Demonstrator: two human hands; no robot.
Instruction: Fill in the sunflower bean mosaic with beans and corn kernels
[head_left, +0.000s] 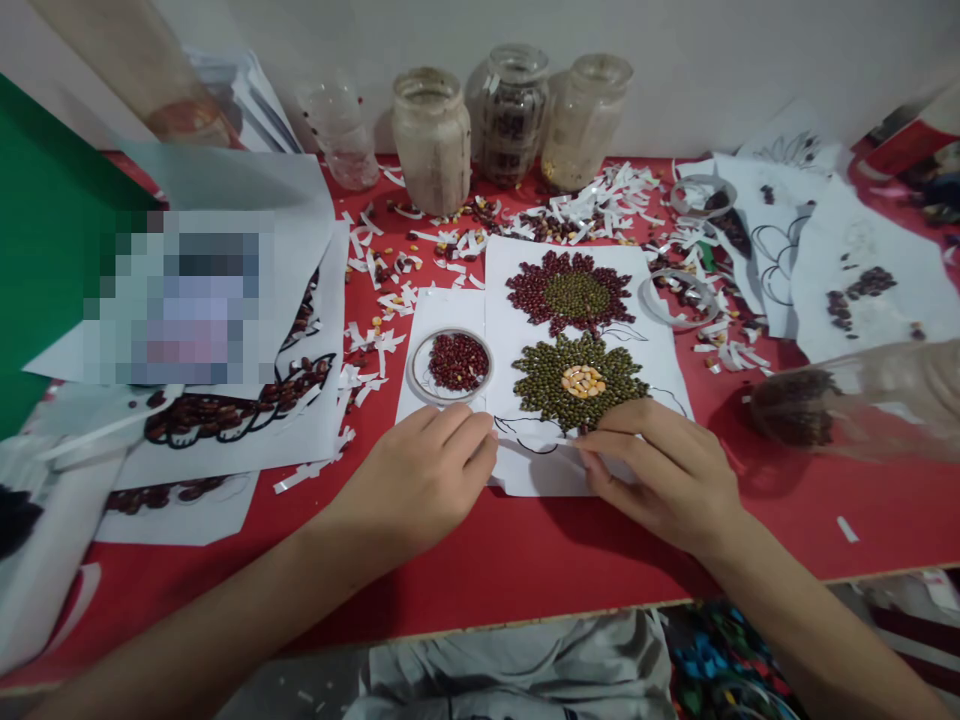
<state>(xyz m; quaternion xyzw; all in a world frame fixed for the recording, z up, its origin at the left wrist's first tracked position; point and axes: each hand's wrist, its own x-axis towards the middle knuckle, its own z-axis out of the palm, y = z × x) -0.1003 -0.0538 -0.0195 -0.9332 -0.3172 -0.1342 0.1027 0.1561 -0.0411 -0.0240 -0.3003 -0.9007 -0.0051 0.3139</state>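
Note:
A white sheet [499,275] lies on the red table, bearing two flowers made of seeds. The upper flower [568,292] has dark red petals and a green centre; the lower flower [559,375] is green around pale yellow kernels. Over the sheet's lower right, my right hand [660,475] pinches a thin white strip [564,441] at the drawn leaf outlines. My left hand [435,465] is closed at the sheet's lower left, thumb against curled fingers; what it grips is too small to make out. Just beyond it sits a round lid [412,375] of dark red beans [459,362].
Glass jars [431,140] and a plastic bottle [341,140] stand along the wall. White paper scraps [615,200] and loose seeds litter the back. Tape rings [679,298] lie right of the sheet, near a lying bottle [862,400]. Papers [300,440] with seed pictures are stacked left.

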